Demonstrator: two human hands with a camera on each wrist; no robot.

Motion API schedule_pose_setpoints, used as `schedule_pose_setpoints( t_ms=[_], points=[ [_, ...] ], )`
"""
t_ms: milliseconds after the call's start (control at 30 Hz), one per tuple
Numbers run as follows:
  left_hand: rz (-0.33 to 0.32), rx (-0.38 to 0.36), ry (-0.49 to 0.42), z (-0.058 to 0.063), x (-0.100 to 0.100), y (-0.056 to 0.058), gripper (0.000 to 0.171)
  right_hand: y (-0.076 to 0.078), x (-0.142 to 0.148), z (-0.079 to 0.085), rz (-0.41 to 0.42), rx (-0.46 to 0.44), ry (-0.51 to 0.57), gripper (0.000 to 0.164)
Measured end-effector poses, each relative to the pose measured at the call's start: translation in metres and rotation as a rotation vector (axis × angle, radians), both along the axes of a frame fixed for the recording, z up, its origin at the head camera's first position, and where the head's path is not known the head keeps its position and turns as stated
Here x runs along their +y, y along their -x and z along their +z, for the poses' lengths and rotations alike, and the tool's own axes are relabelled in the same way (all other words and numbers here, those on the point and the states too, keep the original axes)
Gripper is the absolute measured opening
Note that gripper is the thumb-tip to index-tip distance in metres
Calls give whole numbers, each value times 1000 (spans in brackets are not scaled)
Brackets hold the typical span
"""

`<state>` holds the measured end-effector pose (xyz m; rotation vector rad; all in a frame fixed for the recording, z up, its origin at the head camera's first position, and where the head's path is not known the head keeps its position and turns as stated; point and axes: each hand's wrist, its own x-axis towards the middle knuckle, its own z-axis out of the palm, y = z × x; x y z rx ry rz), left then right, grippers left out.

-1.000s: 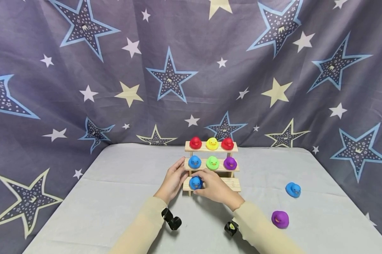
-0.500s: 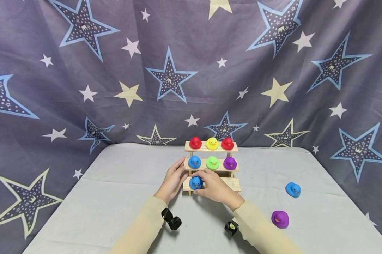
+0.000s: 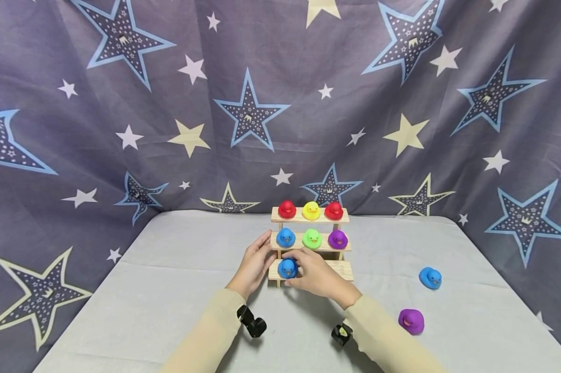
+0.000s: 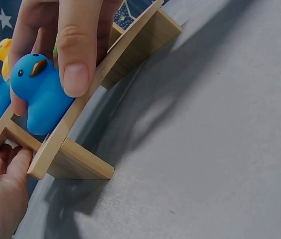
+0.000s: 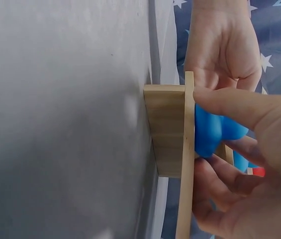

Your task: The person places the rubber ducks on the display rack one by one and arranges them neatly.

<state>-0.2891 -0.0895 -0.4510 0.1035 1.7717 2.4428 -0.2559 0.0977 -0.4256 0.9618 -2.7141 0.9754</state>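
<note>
A three-tier wooden display rack point(image 3: 341, 269) stands in the middle of the table. On its lowest board, at the left end, sits a blue rubber duck point(image 3: 287, 269). My right hand point(image 3: 315, 274) grips this duck from the right, with the thumb point(image 4: 75, 74) in front and the fingers behind. At the rack's left side, my left hand point(image 3: 253, 265) holds the wooden frame, its fingers point(image 4: 18, 164) against the side piece. The right wrist view shows the duck's body point(image 5: 208, 130) touching the board, partly hidden by my right hand.
The middle tier holds a blue duck point(image 3: 286, 238), a green duck point(image 3: 312, 239) and a purple duck point(image 3: 337, 239). Above are two red ducks and a yellow duck point(image 3: 311, 211). Another blue duck point(image 3: 431, 278) and purple duck point(image 3: 411, 321) lie on the table's right. A star-patterned curtain point(image 3: 280, 103) hangs behind.
Very little differs. My right wrist has shifted slightly to the right, while the gripped duck, the rack and my left hand stay in place.
</note>
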Motion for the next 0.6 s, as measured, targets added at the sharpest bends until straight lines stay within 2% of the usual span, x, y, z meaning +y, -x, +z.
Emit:
schedule_pose_setpoints(
  t_ms=[200,600],
  points=[
    [-2,4,-6,-1,0,0,54,-1,3,2,18,-37,11,60],
    [-4,13,-10,-1,0,0,53,-9,18,8,39,-49,-4,62]
  ],
)
